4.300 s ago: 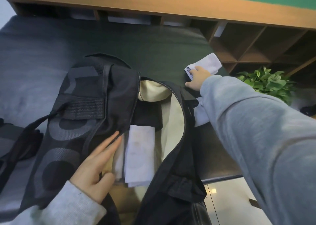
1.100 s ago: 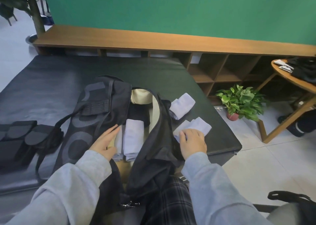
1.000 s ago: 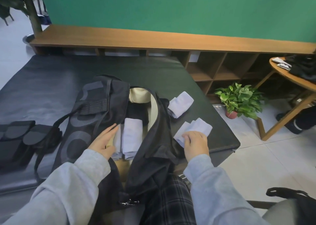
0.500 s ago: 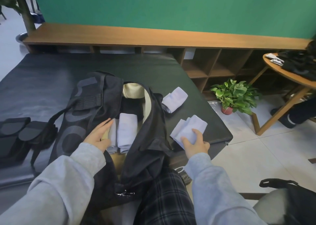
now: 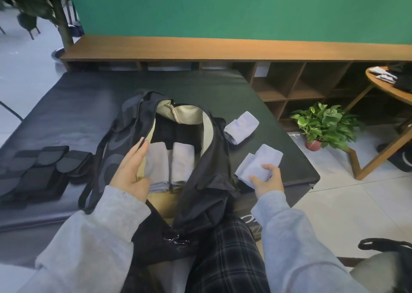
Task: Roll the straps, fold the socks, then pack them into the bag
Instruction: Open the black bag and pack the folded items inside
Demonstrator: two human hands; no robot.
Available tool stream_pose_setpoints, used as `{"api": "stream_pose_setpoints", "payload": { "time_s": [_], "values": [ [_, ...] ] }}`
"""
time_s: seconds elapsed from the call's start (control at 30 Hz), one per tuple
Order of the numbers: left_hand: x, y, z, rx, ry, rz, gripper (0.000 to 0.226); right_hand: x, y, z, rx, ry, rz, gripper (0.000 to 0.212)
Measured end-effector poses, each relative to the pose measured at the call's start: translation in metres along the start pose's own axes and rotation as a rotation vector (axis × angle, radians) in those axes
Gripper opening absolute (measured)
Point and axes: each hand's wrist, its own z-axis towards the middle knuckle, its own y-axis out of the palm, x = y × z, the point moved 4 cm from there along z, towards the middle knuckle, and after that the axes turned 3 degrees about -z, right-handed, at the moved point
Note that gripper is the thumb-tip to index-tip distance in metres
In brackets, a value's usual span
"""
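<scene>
Black fabric bag [image 5: 124, 136] lies unzipped at the centre of the frame on a dark padded tabletop [image 5: 200, 92], its long axis running from the lower centre toward the upper centre, near end draped over the person's lap. The opening shows a cream lining. Inside, two folded pale lilac socks [image 5: 169, 165] lie side by side, each long axis parallel to the bag's; dark items sit beyond them, deeper in the bag, too dim to identify.

Left hand [image 5: 131, 170] rests at the left lip of the opening, fingers straight and extended toward the upper centre, holding the flap aside; it grips nothing.

Right hand [image 5: 267, 179] is right of the bag, near the tabletop's front edge. Its thumb and fingers pinch the near end of a folded sock [image 5: 256, 163], pale lilac, creased, with layered edges showing; its long axis points toward the upper right.

A second folded sock [image 5: 242, 127] lies on the tabletop beyond it, just beside the bag's right edge, long axis also toward the upper right, untouched.

Dark straps [image 5: 38, 170] lie flat in overlapping layers at the left of the frame, apart from both hands.

A potted plant [image 5: 323, 125] stands on the floor at right.
</scene>
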Motion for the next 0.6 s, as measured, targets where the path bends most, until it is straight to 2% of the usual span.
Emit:
{"api": "stream_pose_setpoints", "payload": {
  "time_s": [0.17, 0.33, 0.43, 0.53, 0.6],
  "values": [
    [0.011, -0.011, -0.005, 0.001, 0.008, 0.081, 0.080, -0.006, -0.001, -0.006, -0.065, -0.020, -0.034, 0.040],
    [0.024, -0.017, -0.011, 0.057, 0.015, 0.086, 0.086, -0.005, -0.006, -0.012, -0.016, -0.064, 0.061, 0.016],
    [0.022, -0.021, -0.013, 0.061, 0.002, 0.074, 0.088, -0.003, -0.009, -0.012, 0.005, -0.063, 0.072, 0.009],
    [0.020, -0.025, -0.012, 0.083, -0.021, 0.106, 0.082, -0.004, -0.007, -0.014, -0.027, -0.104, 0.043, 0.015],
    [0.022, -0.027, -0.012, 0.076, -0.031, 0.121, 0.079, -0.009, -0.005, -0.017, -0.050, -0.171, 0.074, 0.027]
  ]
}}
